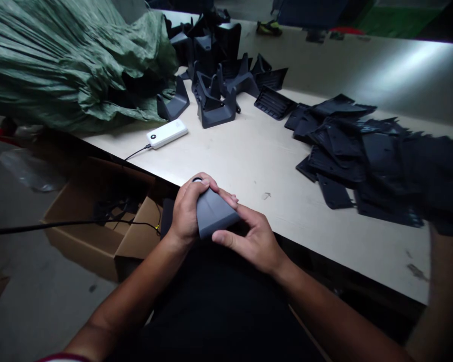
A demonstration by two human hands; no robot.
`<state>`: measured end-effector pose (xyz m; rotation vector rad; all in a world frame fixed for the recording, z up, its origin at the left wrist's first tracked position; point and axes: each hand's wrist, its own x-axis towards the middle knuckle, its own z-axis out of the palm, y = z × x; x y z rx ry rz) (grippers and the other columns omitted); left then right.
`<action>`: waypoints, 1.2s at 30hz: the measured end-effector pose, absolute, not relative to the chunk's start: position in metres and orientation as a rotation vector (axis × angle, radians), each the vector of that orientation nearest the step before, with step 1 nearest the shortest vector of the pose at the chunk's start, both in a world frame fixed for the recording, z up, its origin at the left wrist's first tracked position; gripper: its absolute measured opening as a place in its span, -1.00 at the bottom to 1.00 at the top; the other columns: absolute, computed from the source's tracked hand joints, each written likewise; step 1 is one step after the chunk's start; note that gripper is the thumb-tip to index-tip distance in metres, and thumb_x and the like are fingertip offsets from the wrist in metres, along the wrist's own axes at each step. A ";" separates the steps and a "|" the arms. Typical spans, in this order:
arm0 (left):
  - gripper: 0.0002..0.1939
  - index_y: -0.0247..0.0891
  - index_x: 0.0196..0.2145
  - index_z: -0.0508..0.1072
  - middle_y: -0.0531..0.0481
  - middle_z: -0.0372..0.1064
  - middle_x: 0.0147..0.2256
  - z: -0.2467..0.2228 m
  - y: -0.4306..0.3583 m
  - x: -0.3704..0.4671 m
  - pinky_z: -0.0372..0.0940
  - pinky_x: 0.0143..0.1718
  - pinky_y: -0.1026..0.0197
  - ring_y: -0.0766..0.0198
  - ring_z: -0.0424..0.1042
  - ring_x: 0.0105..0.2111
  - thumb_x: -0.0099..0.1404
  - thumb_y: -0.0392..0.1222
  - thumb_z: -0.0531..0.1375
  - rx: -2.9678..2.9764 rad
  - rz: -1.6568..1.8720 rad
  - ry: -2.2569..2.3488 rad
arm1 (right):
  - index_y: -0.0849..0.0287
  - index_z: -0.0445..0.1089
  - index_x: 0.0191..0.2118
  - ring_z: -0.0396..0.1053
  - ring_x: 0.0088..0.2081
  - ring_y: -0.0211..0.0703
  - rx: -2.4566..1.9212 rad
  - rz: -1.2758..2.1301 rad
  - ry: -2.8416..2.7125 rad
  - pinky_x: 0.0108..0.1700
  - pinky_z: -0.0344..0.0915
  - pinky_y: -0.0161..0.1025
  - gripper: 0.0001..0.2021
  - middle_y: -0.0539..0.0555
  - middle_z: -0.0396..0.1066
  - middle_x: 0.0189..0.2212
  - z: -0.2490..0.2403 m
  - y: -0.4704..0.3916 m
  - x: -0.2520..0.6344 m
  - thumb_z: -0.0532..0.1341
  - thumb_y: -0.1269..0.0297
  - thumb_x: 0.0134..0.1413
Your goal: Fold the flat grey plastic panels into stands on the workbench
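Both of my hands hold a grey plastic part (216,211) with a smooth, flat face, just over the front edge of the table. My left hand (189,206) wraps its left side, thumb on top near a small dark ring with a pale centre. On the right side my right hand (254,236) grips it, thumb along the lower edge and fingers behind. The underside of the part is hidden. Beyond it on the table stand several dark grey U-shaped brackets (219,116), some heaped at the back.
Flat black slatted panels (340,146) lie piled on the table (245,166) at right. A white power bank (168,133) with a cable sits near the left edge. A green woven sack (79,65) slumps at far left; an open cardboard box (86,241) stands below.
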<state>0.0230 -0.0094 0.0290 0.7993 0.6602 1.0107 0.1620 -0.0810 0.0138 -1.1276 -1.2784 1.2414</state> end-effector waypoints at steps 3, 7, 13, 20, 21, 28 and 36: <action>-0.82 -0.20 -0.35 0.41 -0.09 0.61 -0.45 0.029 -0.009 0.020 0.43 0.07 -0.03 0.06 0.63 -0.26 0.39 -0.12 0.13 0.818 1.010 0.644 | 0.10 0.51 0.22 0.46 0.14 0.15 -1.108 1.264 -1.353 0.16 0.45 0.02 -0.46 0.15 0.57 0.06 0.013 -0.081 0.169 0.47 0.08 0.16; -0.83 -0.20 -0.35 0.41 -0.07 0.60 -0.46 0.030 -0.005 0.015 0.44 0.05 -0.05 0.08 0.62 -0.31 0.38 -0.11 0.14 0.772 1.047 0.675 | 0.09 0.55 0.16 0.52 0.05 0.06 -1.097 1.264 -1.454 0.18 0.42 -0.01 -0.59 0.11 0.60 0.01 0.010 -0.075 0.180 0.42 0.14 0.22; -0.85 -0.20 -0.39 0.40 -0.04 0.57 -0.52 0.031 0.004 0.009 0.50 -0.10 0.06 0.10 0.63 -0.34 0.28 -0.10 0.19 0.578 1.001 0.752 | 0.05 0.63 0.07 0.62 -0.05 -0.02 -1.109 1.327 -1.443 0.09 0.51 -0.03 -0.73 0.10 0.68 -0.07 0.002 -0.070 0.189 0.32 0.18 0.34; -0.78 -0.22 -0.39 0.45 0.00 0.54 -0.53 -0.003 0.011 0.000 0.52 -0.15 0.07 0.10 0.64 -0.35 0.27 -0.01 0.24 0.450 0.852 0.771 | -0.03 0.68 -0.02 0.67 -0.15 0.00 -1.183 1.039 -1.466 -0.08 0.60 -0.06 -0.80 0.07 0.69 -0.09 0.016 -0.071 0.187 0.38 0.19 0.28; -0.76 -0.22 -0.39 0.45 0.00 0.54 -0.52 -0.005 0.012 -0.001 0.53 -0.16 0.07 0.10 0.64 -0.35 0.27 0.01 0.26 0.462 0.840 0.775 | -0.04 0.68 -0.02 0.67 -0.19 -0.01 -1.188 0.951 -1.523 -0.12 0.60 -0.07 -0.81 0.07 0.70 -0.12 0.020 -0.071 0.188 0.38 0.20 0.28; -0.73 -0.22 -0.43 0.38 0.14 0.39 -0.65 0.019 0.014 -0.010 0.51 -0.37 0.24 0.31 0.50 -0.57 0.37 -0.08 0.30 0.412 0.776 0.709 | 0.02 0.65 0.02 0.66 -0.23 -0.02 -0.974 0.547 -2.050 -0.12 0.53 -0.04 -0.78 0.06 0.71 -0.19 0.044 -0.064 0.204 0.32 0.32 0.33; -0.57 -0.17 -0.56 0.33 0.04 0.41 -0.71 0.045 0.004 -0.024 0.25 -0.68 0.26 0.25 0.37 -0.75 0.38 0.01 0.34 1.071 1.282 0.689 | -0.08 0.63 0.05 0.52 0.13 0.20 -1.244 0.422 -1.678 0.24 0.40 0.23 -0.63 0.12 0.59 0.11 0.033 -0.060 0.220 0.51 0.22 0.09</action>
